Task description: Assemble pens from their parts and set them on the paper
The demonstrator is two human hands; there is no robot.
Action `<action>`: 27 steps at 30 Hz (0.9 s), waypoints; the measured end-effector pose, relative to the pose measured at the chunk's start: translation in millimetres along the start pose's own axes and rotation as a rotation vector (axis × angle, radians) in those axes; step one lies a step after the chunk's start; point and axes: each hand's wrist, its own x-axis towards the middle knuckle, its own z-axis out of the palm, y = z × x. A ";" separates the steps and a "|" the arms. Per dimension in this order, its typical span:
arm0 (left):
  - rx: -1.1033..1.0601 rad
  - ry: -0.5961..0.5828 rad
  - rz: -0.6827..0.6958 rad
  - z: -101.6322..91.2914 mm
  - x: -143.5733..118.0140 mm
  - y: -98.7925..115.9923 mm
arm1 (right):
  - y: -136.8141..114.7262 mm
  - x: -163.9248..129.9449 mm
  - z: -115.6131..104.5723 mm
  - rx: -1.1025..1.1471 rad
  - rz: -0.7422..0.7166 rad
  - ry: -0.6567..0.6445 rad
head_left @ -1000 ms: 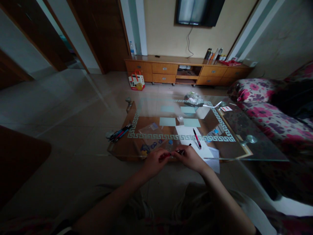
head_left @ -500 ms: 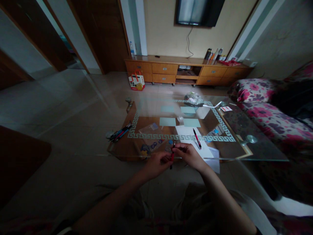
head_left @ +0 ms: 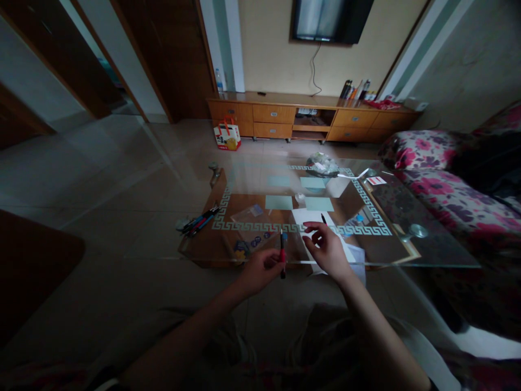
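Observation:
My left hand (head_left: pixel 258 270) grips a red and black pen (head_left: pixel 281 254), which stands nearly upright at the near edge of the glass coffee table (head_left: pixel 407 255). My right hand (head_left: pixel 328 251) hovers open just right of it, fingers spread, over a white sheet of paper (head_left: pixel 309 219). A second red and black pen (head_left: pixel 324 219) lies on that sheet, mostly hidden behind my right hand's fingertips.
Several pens (head_left: pixel 199 221) lie at the table's left edge. Pale green cards (head_left: pixel 279 202), a clear sticker bag (head_left: pixel 254 220) and a crumpled plastic bag (head_left: pixel 321 164) sit on the glass. A floral sofa (head_left: pixel 448 184) stands right, a wooden cabinet (head_left: pixel 309 117) at the far wall.
Both hands held the pen horizontally a second ago. The pen has turned upright in my left hand, and my right hand has let go and moved forward over the paper.

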 end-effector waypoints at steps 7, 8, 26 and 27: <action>0.011 0.122 0.009 -2.8 4.2 -7.5 | 20.7 -2.2 -15.4 -0.406 -0.020 -0.020; 0.011 0.127 0.012 -2.7 4.3 -7.7 | 23.4 -3.1 -14.0 -0.429 -0.008 -0.041; 0.021 0.117 0.019 -1.0 2.9 -3.5 | 37.2 -8.3 0.7 -0.791 0.057 -0.126; 0.022 0.115 0.015 -0.9 2.8 -3.2 | 37.4 -7.9 1.5 -0.791 0.060 -0.127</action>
